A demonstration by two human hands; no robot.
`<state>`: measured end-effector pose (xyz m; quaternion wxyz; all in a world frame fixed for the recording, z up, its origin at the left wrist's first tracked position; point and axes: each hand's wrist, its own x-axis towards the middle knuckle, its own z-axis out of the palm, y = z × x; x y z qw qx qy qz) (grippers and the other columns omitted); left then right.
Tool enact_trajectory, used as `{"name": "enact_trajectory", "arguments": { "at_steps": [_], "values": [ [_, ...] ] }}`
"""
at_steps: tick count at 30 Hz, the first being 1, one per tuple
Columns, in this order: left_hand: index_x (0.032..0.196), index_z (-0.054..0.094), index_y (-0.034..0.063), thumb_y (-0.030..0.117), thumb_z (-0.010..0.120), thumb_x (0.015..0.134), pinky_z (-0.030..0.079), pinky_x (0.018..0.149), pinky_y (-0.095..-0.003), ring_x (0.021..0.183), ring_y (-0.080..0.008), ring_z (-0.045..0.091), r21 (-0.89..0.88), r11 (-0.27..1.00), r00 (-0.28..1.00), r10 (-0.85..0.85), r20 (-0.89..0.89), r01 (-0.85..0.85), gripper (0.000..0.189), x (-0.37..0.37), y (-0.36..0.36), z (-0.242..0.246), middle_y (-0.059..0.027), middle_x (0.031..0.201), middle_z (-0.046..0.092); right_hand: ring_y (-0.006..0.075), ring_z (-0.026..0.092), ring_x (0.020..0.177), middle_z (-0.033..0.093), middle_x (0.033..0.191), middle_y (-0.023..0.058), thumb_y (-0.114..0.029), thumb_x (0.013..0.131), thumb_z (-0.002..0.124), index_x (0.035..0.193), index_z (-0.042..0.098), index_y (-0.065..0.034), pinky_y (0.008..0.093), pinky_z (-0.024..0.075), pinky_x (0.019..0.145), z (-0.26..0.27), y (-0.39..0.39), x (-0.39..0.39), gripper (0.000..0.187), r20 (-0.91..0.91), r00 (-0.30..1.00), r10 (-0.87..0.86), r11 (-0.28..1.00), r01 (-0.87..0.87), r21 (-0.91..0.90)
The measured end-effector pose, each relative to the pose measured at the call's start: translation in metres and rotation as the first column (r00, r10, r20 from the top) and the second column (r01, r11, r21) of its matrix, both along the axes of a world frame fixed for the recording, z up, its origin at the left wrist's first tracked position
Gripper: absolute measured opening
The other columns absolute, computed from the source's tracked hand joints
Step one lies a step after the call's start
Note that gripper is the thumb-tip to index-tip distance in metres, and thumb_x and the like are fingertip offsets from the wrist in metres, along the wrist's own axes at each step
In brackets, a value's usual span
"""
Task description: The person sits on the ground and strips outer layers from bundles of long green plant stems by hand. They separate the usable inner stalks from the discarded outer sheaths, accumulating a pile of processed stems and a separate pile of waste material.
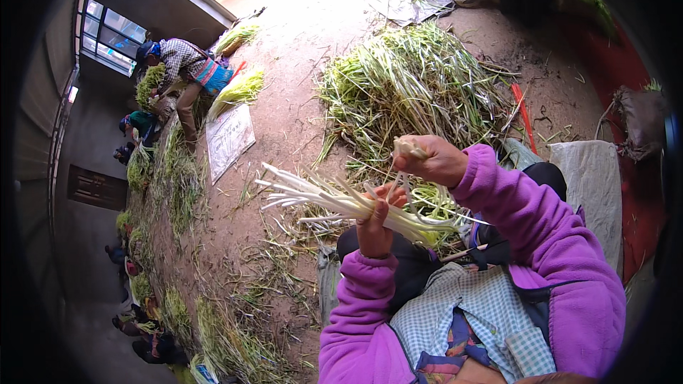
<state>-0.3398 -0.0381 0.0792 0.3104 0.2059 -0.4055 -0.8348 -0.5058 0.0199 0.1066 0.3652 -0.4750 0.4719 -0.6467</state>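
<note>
A loose bundle of long white vegetable stalks [325, 194], yellow-green towards one end, lies across my left hand [376, 221], whose fingers are closed around its middle. The white ends fan out to the left; the greener leaf ends [432, 229] hang over my lap on the right. Just above it, my right hand [435, 157] is a fist gripping a few pale stalks [410, 148], their short ends poking out past the thumb. Thin strands trail below that fist towards the bundle. Beneath both hands, loose pale leaves and trimmings lie on the ground.
A large heap of green stalks [411, 85] lies on the earthen floor ahead. A red strip [524, 117] and a pale sack [587, 186] lie to the right. Several people, one in a checked shirt [184, 56], work along the left wall among more heaps. A printed white sack [230, 138] lies near them.
</note>
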Motion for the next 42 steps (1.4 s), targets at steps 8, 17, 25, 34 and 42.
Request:
{"name": "enact_trajectory", "arguments": {
  "at_steps": [8, 17, 25, 34, 42],
  "values": [
    [0.098, 0.053, 0.0008, 0.006, 0.059, 0.078, 0.044, 0.084, -0.0348, 0.086, -0.0225, 0.057, -0.002, 0.996, 0.994, -0.093, -0.062, 0.093, 0.021, 0.009, -0.011, -0.024, -0.0077, 0.087, 0.056, 0.0088, 0.040, 0.064, 0.042, 0.068, -0.0007, -0.040, 0.087, 0.042, 0.073, 0.046, -0.0089, 0.0219, 0.0350, 0.063, -0.003, 0.023, -0.038, 0.034, 0.070, 0.970, -0.233, 0.968, 0.239, -0.079],
    [0.090, 0.053, 0.0044, 0.005, 0.062, 0.076, 0.045, 0.077, -0.0330, 0.078, -0.0156, 0.054, -0.035, 0.984, 0.982, -0.175, -0.069, 0.173, 0.017, 0.003, -0.002, -0.017, -0.0040, 0.082, 0.054, 0.0125, 0.054, 0.064, 0.054, 0.066, 0.0012, -0.024, 0.077, 0.063, 0.082, 0.053, -0.0046, 0.0252, 0.0446, 0.060, 0.013, 0.015, 0.001, 0.023, -0.303, 0.952, 0.032, 0.996, -0.005, 0.090],
    [0.087, 0.056, 0.0036, 0.015, 0.057, 0.082, 0.044, 0.070, -0.0278, 0.074, -0.0133, 0.055, -0.160, 0.966, 0.975, -0.185, 0.121, 0.204, 0.012, 0.006, 0.000, -0.014, -0.0045, 0.077, 0.058, 0.0073, 0.051, 0.060, 0.056, 0.065, 0.0008, -0.014, 0.079, 0.060, 0.076, 0.057, -0.0029, 0.0229, 0.0421, 0.053, 0.014, 0.017, 0.015, 0.012, 0.112, 0.964, 0.239, 0.940, -0.259, 0.224],
    [0.088, 0.057, 0.0020, 0.014, 0.056, 0.083, 0.041, 0.064, -0.0219, 0.069, -0.0092, 0.051, -0.158, 0.969, 0.978, -0.171, 0.122, 0.189, 0.013, 0.006, -0.003, -0.013, -0.0022, 0.076, 0.057, 0.0070, 0.048, 0.061, 0.053, 0.064, 0.0006, -0.017, 0.080, 0.057, 0.072, 0.055, -0.0032, 0.0243, 0.0410, 0.056, 0.006, 0.018, 0.011, 0.016, -0.108, 0.979, 0.174, 0.968, -0.150, 0.202],
    [0.090, 0.053, -0.0001, 0.015, 0.053, 0.084, 0.043, 0.066, -0.0233, 0.070, -0.0108, 0.054, -0.440, 0.889, 0.973, -0.028, 0.230, 0.129, 0.016, 0.002, 0.001, -0.008, -0.0052, 0.076, 0.058, 0.0076, 0.046, 0.055, 0.051, 0.059, 0.0008, -0.021, 0.077, 0.057, 0.069, 0.053, -0.0048, 0.0247, 0.0395, 0.052, 0.013, 0.020, 0.009, 0.018, -0.266, 0.959, 0.097, 0.963, -0.023, 0.267]
  ]
}}
